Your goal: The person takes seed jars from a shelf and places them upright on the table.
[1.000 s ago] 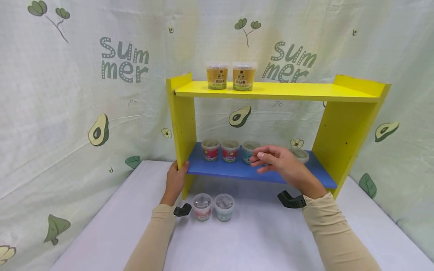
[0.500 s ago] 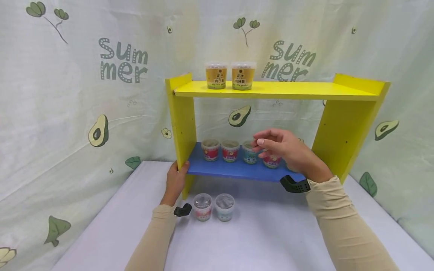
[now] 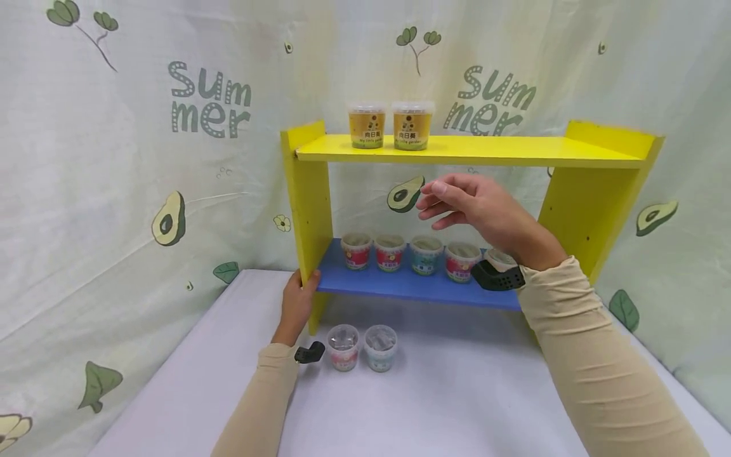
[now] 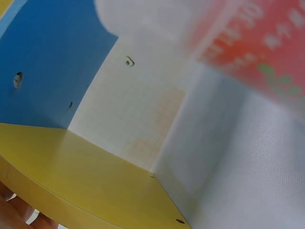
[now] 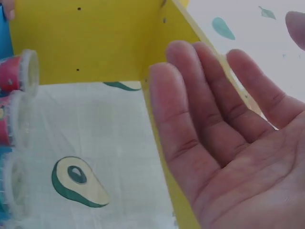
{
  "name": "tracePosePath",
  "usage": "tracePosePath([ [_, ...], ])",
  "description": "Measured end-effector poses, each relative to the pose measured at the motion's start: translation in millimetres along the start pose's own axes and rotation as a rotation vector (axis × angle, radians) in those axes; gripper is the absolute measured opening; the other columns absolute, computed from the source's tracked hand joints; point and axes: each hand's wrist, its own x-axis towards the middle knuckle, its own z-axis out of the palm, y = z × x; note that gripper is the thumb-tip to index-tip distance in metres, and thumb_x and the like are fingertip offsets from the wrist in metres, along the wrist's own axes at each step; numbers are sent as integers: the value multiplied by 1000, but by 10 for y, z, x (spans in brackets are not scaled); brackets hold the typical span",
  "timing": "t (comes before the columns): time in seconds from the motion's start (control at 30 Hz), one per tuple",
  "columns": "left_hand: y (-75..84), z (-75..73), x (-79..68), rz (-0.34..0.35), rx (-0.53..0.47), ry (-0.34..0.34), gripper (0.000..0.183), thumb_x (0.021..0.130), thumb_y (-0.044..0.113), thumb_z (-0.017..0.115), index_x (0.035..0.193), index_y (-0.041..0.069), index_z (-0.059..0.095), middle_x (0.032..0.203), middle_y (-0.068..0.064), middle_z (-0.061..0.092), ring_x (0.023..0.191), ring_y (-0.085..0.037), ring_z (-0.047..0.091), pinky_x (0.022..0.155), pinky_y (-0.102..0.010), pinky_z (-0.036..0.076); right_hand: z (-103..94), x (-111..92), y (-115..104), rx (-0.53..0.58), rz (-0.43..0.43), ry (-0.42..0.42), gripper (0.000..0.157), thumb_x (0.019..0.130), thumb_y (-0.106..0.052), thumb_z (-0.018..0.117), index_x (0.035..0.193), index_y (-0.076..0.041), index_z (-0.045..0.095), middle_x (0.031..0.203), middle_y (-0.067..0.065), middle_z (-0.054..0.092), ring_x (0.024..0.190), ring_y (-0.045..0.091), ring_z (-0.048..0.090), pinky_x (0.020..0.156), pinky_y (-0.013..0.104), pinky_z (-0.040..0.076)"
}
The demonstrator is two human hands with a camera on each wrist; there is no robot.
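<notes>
My left hand [image 3: 297, 306] grips the left side panel [image 3: 304, 216] of a yellow and blue shelf unit, level with the blue shelf [image 3: 394, 285]. In the left wrist view its fingers [image 4: 18, 210] show behind the yellow panel. My right hand [image 3: 482, 209] is raised between the two shelves with nothing in it, fingers loosely extended. Below it, a row of several lidded cups stands on the blue shelf, among them a red cup [image 3: 356, 255], a teal cup [image 3: 425, 261] and another red cup [image 3: 460, 268]. My right wrist overlaps the rightmost cup [image 3: 498, 258].
Two orange cups [image 3: 367, 130] with clear lids stand on the yellow top shelf [image 3: 491, 151]. On the white table [image 3: 434, 393], a pink cup [image 3: 343, 357] and a pale teal cup [image 3: 380, 357] stand near my left wrist. A printed cloth [image 3: 228, 171] hangs behind the unit.
My right hand has risen from the cups on the blue shelf to just under the top shelf, uncovering the cups on the right. My left hand has stayed on the side panel.
</notes>
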Motion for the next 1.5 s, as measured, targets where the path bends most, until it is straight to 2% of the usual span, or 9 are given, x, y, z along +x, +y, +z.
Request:
tracePosePath([
  [0.3,50,-30,-2,12,38,-2,56,100,48,54,132,2,54,119,-19,59,105,-35,56,96,-52,44,-79,174,-311,-16,-37,48,40,104,-34,55,122,1,62,110,14,70,102,28,68,84,33,56],
  [0.57,57,-1,3,30,16,-2,55,101,47,54,132,2,54,119,-18,59,105,-34,57,96,-51,45,-275,223,-559,-6,-41,80,47,102,-35,57,125,6,56,114,19,66,104,29,67,86,32,55],
  [0.7,64,5,12,43,27,12,52,101,44,55,129,1,56,117,-19,60,103,-35,57,94,-50,45,-362,263,-622,99,-34,110,44,100,-31,62,122,6,57,110,19,66,102,30,68,86,33,55],
  [0.87,43,-26,4,18,36,16,55,100,47,54,132,2,54,118,-19,59,103,-35,56,93,-49,45,-417,349,-672,267,-19,128,35,100,-22,64,118,7,56,106,18,66,98,30,68,85,34,56],
  [1.03,11,-28,-28,3,18,-4,61,100,52,54,134,3,53,122,-18,59,106,-34,56,96,-51,45,-459,415,-684,192,56,179,32,103,-26,56,120,2,56,110,15,65,101,26,67,90,33,52],
  [1.23,-16,-1,-78,-3,16,-19,63,99,53,54,137,2,52,125,-18,58,110,-35,56,99,-53,44,-477,503,-670,186,209,208,47,103,-43,52,134,-8,45,128,16,53,117,29,58,108,45,40],
  [1.37,-4,2,-88,-14,29,-19,63,99,52,54,137,2,51,125,-18,58,111,-35,56,99,-53,44,-481,550,-674,189,259,209,58,102,-48,51,141,-8,38,131,16,48,124,31,53,109,46,38],
  [1.5,26,-16,-69,-18,39,-10,62,100,51,54,138,3,51,125,-18,58,110,-35,56,99,-53,44,-492,618,-714,152,281,204,63,102,-48,50,148,-7,33,132,14,47,122,29,54,107,43,42],
])
